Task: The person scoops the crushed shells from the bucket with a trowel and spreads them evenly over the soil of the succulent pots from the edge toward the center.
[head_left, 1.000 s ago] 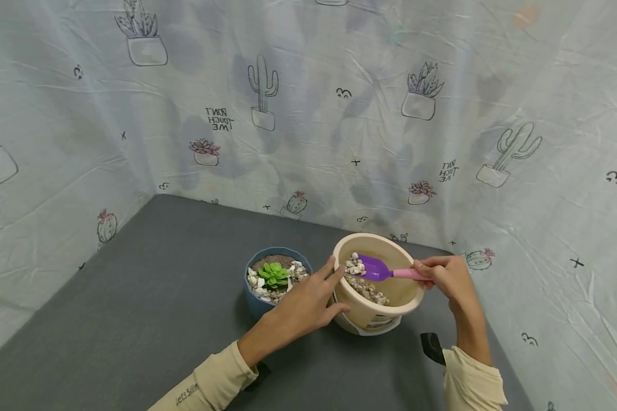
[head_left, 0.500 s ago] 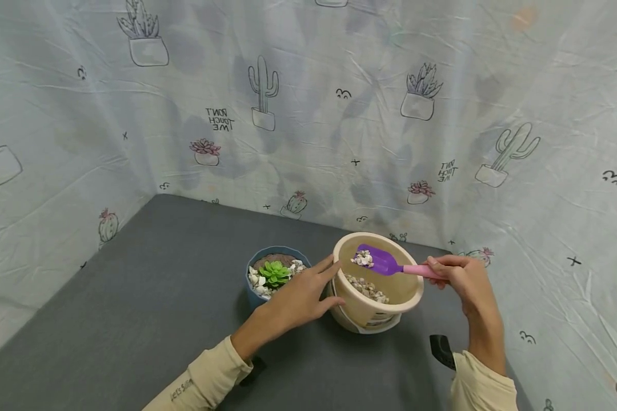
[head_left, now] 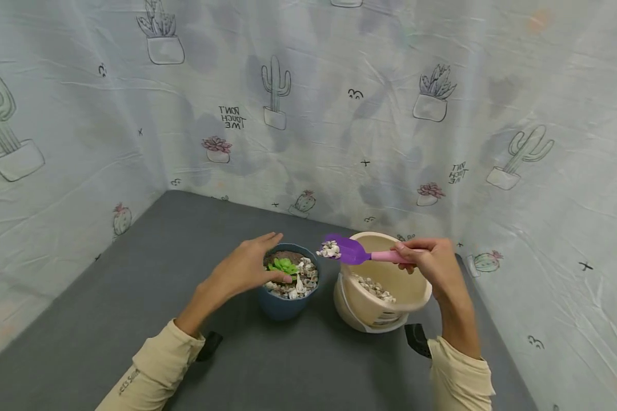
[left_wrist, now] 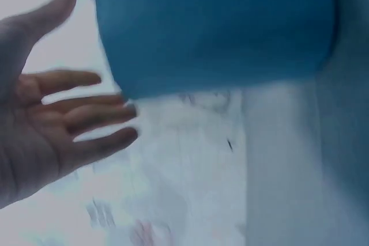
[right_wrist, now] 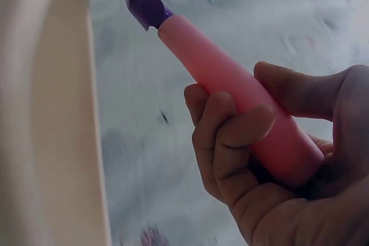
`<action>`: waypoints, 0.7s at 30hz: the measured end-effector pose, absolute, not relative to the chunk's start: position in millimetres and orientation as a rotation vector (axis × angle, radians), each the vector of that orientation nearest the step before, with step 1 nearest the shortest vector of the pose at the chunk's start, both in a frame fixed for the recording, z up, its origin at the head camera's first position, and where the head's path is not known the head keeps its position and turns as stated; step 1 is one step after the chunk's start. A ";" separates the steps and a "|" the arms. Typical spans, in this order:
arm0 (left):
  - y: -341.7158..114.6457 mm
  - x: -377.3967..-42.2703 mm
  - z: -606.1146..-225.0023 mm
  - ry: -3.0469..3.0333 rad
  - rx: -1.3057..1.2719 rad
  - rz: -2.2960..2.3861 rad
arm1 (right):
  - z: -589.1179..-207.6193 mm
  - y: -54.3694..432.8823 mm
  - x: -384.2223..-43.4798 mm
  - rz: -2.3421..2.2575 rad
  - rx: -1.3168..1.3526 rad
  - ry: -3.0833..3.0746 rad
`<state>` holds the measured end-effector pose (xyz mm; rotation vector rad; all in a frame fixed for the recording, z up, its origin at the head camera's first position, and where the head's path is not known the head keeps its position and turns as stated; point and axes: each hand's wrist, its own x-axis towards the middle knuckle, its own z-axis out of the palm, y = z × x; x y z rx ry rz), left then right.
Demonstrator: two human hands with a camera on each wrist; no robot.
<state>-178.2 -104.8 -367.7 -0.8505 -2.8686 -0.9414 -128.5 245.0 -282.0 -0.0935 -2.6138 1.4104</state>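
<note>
My right hand grips the pink handle of a purple garden trowel; in the right wrist view the fingers curl round that handle. White pebbles lie on the trowel's blade, which is over the gap between the two pots. Below it stands a cream bucket with more pebbles inside. My left hand is at the left side of a blue pot, its fingers extended and thumb over the rim. A green succulent sits in that pot among soil and pale stones.
Both pots stand on a dark grey table, the bucket to the right of the blue pot. A pale curtain printed with cacti hangs behind and on both sides.
My left hand has left the bucket's rim and moved left to the blue pot. The loaded trowel has risen out of the bucket and shifted left, past its rim.
</note>
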 end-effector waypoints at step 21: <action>-131.5 -198.7 -383.6 -3.112 -0.888 -1.136 | -284.7 132.5 -162.3 0.955 0.260 -2.853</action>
